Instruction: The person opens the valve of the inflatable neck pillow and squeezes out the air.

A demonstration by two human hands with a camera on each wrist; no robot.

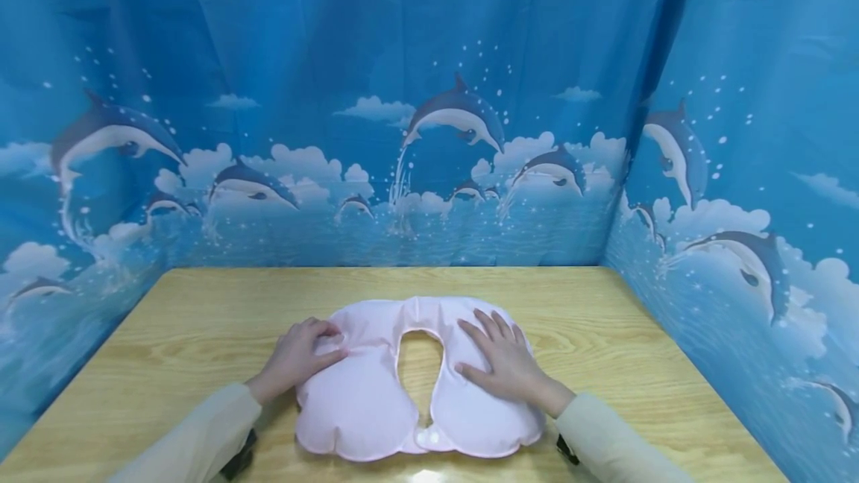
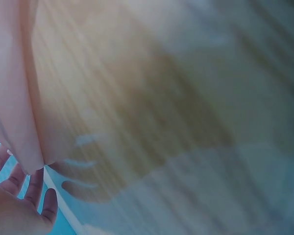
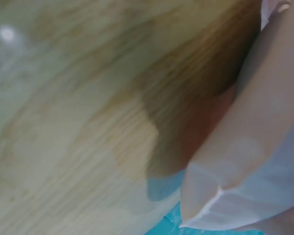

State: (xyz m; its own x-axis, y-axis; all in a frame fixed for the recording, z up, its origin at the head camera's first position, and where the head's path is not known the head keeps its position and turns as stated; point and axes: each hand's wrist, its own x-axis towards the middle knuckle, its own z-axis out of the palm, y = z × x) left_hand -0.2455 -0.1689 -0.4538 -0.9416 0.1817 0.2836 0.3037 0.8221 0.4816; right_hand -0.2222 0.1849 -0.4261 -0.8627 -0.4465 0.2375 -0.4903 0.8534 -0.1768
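Observation:
A pale pink U-shaped inflatable neck pillow (image 1: 362,401) lies puffed up on the wooden table, its two ends meeting at a round snap (image 1: 429,437) on the near side. My left hand (image 1: 298,356) rests on its upper left edge, thumb stretched over the top. Loosely spread fingers of that hand show beside the pillow's edge in the left wrist view. On the other lobe my right hand (image 1: 506,360) lies flat with fingers spread. The pillow (image 3: 264,137) hides most of that hand in the right wrist view.
Light wood-grain table (image 1: 604,334) surrounds the pillow. Behind it and on both sides hang blue curtains (image 1: 322,58) printed with dolphins and clouds. Dark wrist gear (image 1: 567,449) shows beneath the right sleeve (image 1: 614,442).

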